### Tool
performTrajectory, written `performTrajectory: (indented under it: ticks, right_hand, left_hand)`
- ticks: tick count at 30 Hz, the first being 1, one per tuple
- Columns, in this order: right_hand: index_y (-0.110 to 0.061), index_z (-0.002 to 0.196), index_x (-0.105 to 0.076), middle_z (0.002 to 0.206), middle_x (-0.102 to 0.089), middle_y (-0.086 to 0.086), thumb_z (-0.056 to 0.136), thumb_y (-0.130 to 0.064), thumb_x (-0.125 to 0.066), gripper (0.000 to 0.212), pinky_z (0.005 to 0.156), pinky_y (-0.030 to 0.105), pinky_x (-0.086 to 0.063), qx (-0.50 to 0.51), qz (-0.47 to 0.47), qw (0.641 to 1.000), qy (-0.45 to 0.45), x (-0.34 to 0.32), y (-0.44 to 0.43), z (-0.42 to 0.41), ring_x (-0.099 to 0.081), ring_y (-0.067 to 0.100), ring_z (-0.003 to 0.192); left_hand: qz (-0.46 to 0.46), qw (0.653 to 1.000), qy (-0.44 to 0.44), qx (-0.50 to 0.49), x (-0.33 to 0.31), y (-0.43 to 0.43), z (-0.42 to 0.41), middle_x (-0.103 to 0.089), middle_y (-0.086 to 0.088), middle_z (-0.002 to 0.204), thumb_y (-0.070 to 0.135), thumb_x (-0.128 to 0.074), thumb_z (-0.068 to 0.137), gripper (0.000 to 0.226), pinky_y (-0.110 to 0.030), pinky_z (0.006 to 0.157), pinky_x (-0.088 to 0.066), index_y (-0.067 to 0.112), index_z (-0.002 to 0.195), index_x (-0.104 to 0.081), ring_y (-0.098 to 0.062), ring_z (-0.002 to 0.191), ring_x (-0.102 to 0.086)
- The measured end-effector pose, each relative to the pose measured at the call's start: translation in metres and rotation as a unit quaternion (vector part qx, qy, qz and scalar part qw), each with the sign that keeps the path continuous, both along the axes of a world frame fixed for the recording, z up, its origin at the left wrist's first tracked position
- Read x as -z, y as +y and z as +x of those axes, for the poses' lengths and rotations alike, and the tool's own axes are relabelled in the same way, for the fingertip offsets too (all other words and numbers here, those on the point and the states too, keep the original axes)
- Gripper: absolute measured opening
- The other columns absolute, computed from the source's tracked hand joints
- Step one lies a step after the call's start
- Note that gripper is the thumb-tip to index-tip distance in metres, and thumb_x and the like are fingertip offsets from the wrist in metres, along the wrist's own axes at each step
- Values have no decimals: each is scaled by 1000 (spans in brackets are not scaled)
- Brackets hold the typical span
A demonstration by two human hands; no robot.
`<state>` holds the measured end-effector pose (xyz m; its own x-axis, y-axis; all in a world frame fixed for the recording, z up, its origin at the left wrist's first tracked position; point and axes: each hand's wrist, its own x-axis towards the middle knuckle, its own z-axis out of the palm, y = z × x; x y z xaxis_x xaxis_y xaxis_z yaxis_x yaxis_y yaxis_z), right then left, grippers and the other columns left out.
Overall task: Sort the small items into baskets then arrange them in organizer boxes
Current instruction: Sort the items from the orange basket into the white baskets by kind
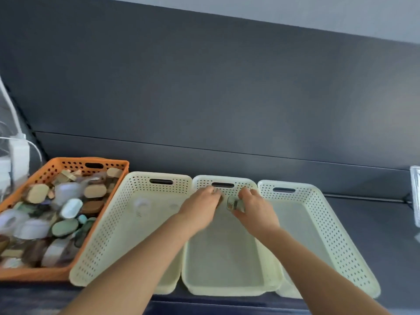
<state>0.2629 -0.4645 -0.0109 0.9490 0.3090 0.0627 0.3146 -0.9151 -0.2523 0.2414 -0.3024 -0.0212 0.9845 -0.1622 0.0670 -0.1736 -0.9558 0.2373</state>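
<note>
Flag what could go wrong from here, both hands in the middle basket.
The right hand pinches a small clear item over the middle cream basket, whose rims touch its neighbours: a loose drop could land in the wrong one.
The orange basket is heaped near its rim; rummaging may spill pieces.
Clear pieces in the left cream basket barely show against its floor, easy to miss.

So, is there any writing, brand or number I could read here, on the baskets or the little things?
No readable text anywhere in this view.
The small items in the orange basket: too blurred to show any print.
The three cream baskets: plain, only holes and handle slots.
The small clear item pinched by the right hand: a dark speckled patch, too blurred to read.
</note>
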Motion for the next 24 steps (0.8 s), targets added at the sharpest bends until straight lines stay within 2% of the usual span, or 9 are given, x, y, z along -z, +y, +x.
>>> performTrajectory:
  ticks: [2,4,7,12,16,20,24]
  right_hand:
    - [-13,116,-44,114,-50,8,91,-24,-55,29,70,36,-46,-36,-65,997,-9,4,0,5,-58,33,96]
    - [-12,115,-49,117,-47,8,92,-15,-50,24,73,36,-44,-61,-116,991,-22,8,0,8,-53,28,105]
    - [-9,116,-53,120,-50,7,91,-9,-47,26,86,32,-44,-84,-162,983,-32,15,-1,11,-46,25,114]
    - [-9,121,-48,124,-49,7,93,-20,-50,30,96,30,-39,-106,-146,983,-43,18,-1,15,-42,23,120]
    - [-15,117,-52,120,-53,4,91,-31,-52,31,95,31,-38,-111,-111,987,-43,9,9,10,-45,24,116]
    - [-19,120,-55,120,-57,-1,89,-34,-53,35,95,31,-39,-122,-51,990,-49,0,41,-6,-46,21,116]
    - [-22,126,-57,117,-61,0,89,-32,-57,38,93,31,-42,-180,24,982,-60,-18,96,-35,-51,21,114]
  left_hand:
    - [134,990,33,16,8,-6,3,-39,-12,140,1,-44,88,46,-41,108,-35,8,133,-46,-29,131,-37]
    - [243,967,66,35,13,-9,2,-38,-14,143,5,-49,87,43,-42,114,-22,6,130,-53,-29,133,-33]
    - [293,952,79,44,16,-10,0,-47,-9,135,6,-51,86,38,-43,115,-15,9,122,-61,-25,128,-38]
    - [240,969,19,53,6,-8,-5,-53,-10,121,1,-47,84,37,-39,111,-24,7,119,-58,-26,121,-41]
    - [144,987,-64,42,-7,15,-21,-59,-7,106,11,-54,86,19,-37,100,-36,9,101,-64,-26,113,-48]
    - [92,990,-104,-19,-27,56,-49,-61,-1,97,17,-52,88,17,-35,87,-44,14,96,-67,-22,100,-53]
    - [90,985,-112,-95,-43,113,-90,-59,1,102,20,-53,91,18,-34,81,-46,18,104,-65,-20,103,-52]
